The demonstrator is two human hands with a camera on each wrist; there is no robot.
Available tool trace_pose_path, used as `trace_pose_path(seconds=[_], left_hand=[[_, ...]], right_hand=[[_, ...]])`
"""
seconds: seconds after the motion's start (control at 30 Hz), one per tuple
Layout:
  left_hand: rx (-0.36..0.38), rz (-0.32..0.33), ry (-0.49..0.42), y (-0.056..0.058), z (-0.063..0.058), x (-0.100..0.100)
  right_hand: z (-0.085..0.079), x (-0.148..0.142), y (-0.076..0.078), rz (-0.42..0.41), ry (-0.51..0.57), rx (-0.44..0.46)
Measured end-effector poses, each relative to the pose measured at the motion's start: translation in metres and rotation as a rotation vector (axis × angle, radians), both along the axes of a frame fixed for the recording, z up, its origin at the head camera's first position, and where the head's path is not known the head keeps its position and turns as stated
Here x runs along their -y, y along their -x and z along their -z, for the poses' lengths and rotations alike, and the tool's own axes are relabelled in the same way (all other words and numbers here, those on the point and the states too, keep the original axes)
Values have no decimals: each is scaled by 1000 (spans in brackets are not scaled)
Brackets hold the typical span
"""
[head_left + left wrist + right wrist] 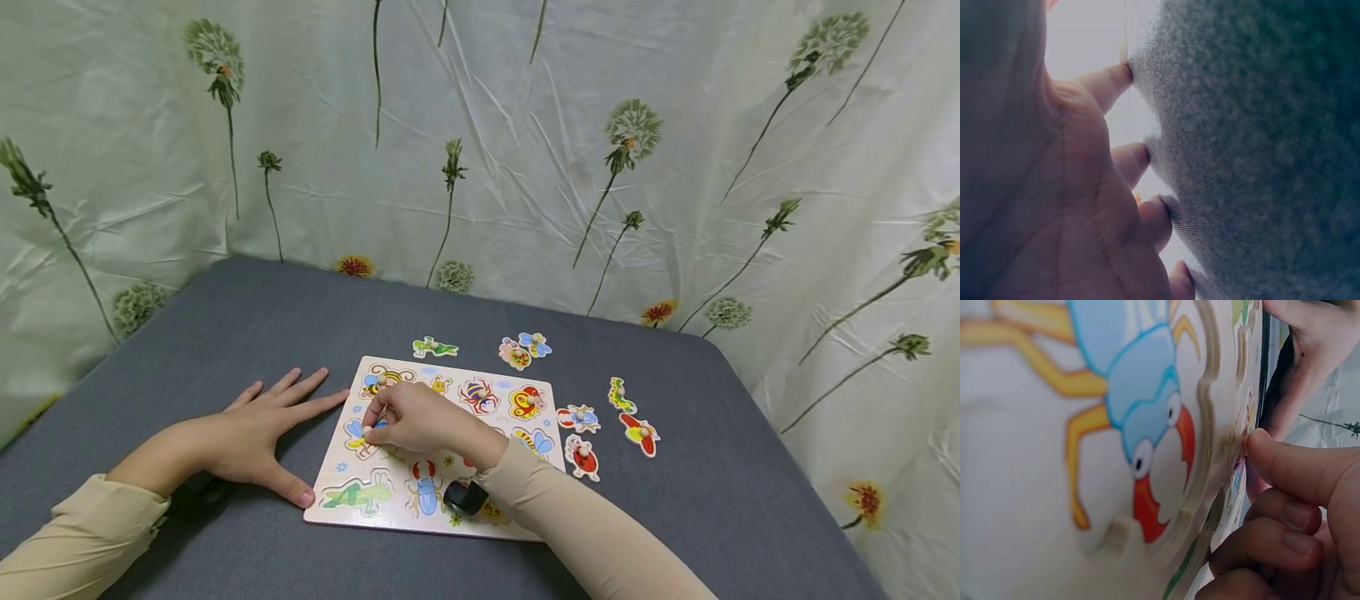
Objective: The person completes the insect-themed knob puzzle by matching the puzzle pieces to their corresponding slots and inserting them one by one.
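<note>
A: Near side first. What lies there?

B: Wooden puzzle board (397, 520), flat on the grey table cloth (225, 333). Near row includes a grasshopper recess (360, 496) and a blue beetle recess (426, 493), neither holding a piece.

A: Hands?

B: Left hand (258, 433): palm down, fingers spread straight, holding nothing; thumb and index meet the board's left edge, other fingertips on the cloth. Right hand (416, 421): thumb and index pinch the knob of a blue-winged insect piece (352, 430); remaining fingers curled in.

A: Piece position and axis?

B: Left end of the middle row, directly under the right fingertips, to the left hand's right. Right hand is nearer: in contact. Long axis not readable, fingers cover part. Cannot tell whether it sits flush.

A: Beyond?

B: 7 loose pieces. Right of the board: ladybird (582, 458), red-winged insect (640, 435), blue beetle piece (579, 418), caterpillar (621, 396). Past the far edge: snail-like piece (515, 354) touching a bee (536, 344), and a grasshopper piece (435, 347) apart. Backdrop: dandelion-print curtain (525, 167).
</note>
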State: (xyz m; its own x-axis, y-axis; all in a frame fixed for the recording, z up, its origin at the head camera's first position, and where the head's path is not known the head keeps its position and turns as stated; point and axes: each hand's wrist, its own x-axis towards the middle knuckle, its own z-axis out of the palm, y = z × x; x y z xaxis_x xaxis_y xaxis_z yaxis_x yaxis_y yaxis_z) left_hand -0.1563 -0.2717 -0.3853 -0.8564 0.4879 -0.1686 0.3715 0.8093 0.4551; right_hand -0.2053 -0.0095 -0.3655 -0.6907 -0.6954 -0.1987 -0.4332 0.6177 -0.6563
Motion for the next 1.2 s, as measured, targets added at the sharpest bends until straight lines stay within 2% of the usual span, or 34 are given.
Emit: trace_pose_path(seconds=[0.47,0.8,1.07,1.2], left_hand=[[9,-6,13,-1,-3,-1],[19,-12,18,-1,-3,-1],[22,-8,2,-1,-2,-1],[19,-6,0,-1,-1,-1]], right_hand=[[-6,-11,1,37,-6,53],[-19,-48,17,96,53,99],[-35,-81,26,122,91,61],[-41,-95,30,168,81,39]])
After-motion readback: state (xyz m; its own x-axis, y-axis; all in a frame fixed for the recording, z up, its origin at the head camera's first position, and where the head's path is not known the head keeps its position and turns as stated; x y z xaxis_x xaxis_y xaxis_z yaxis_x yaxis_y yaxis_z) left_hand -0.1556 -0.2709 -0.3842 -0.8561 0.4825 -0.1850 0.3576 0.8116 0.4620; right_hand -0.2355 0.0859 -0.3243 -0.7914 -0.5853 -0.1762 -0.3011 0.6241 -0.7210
